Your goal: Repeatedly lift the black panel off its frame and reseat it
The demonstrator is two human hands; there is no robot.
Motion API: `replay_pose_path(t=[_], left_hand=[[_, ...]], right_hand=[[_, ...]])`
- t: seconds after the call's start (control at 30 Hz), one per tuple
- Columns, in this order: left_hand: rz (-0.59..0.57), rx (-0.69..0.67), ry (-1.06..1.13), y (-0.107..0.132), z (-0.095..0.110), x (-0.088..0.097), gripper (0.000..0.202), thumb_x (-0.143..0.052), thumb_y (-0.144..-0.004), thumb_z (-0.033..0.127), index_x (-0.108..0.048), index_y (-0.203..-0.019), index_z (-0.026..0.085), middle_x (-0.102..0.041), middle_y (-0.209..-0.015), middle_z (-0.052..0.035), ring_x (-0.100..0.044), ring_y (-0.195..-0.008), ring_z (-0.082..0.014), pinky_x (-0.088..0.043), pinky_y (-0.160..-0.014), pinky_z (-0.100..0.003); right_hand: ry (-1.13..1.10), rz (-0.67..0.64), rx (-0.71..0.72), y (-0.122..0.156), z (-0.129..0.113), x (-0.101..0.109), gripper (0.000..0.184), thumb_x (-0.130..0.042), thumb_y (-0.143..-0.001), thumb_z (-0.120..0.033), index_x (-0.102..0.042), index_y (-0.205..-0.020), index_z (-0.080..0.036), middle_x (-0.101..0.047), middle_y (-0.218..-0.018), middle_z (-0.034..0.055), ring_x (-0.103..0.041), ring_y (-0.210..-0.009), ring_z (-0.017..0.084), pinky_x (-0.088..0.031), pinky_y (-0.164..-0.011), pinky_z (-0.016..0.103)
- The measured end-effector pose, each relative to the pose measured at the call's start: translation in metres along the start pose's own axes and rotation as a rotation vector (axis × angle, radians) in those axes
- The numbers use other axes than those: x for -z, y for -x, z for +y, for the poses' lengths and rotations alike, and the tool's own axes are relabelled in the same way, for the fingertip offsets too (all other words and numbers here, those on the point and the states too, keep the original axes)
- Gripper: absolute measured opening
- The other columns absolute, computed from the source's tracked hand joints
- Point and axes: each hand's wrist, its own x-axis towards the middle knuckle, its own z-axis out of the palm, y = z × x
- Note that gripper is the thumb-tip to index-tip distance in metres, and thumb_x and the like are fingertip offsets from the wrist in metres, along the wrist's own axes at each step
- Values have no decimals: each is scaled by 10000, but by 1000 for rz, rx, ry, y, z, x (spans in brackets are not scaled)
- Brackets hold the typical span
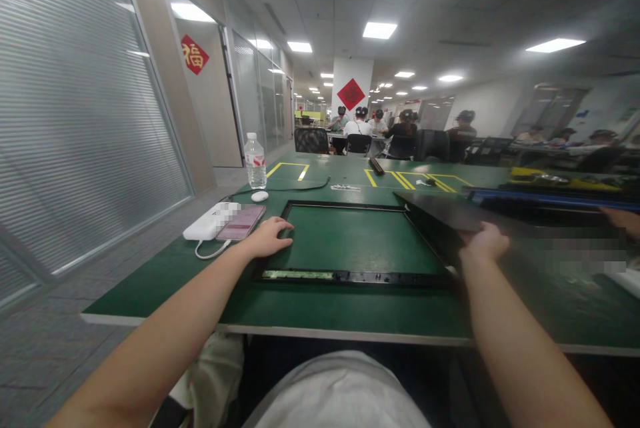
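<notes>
A black rectangular frame [345, 204] lies on the green table, and the tabletop shows through its opening. My left hand [270, 236] rests at the frame's left side, thumb and fingers apart. Along the near side of the frame runs a strip [300, 275] that looks like a green circuit board. At the right, my right hand [486, 243] is closed on a thin dark panel [445, 209], tilted and raised beside the frame's right side. The panel is partly blurred, and some of the fingers are hidden.
On the green table [165, 288] at left are a phone [243, 221], a white power bank [203, 223] with a cable, and a water bottle [256, 165]. Yellow tape marks [400, 180] lie toward the back. Another person's hand [623, 220] shows at far right.
</notes>
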Motion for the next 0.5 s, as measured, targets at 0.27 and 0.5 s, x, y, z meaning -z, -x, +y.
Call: replay_pose_path(t=[0.27, 0.5], left_hand=[[17, -8, 14, 0, 0, -2, 464, -707, -679, 479, -795, -1052, 218, -686, -1268, -163, -600, -1237, -393, -403, -1138, -485], [13, -9, 28, 0, -1, -1, 464, -713, -676, 487, -796, -1050, 224, -688, -1267, -165, -601, -1234, -397, -401, -1136, -497]], right_hand=[[44, 17, -141, -24, 21, 3, 305, -508, -733, -61, -514, -973, -249, -652, -1075, 3, -696, -847, 152, -642, -715, 328], [51, -73, -242, -42, 36, 11, 284, -517, -723, -27, -521, -931, -220, -646, -896, -4, -657, -712, 141, -630, -734, 356]])
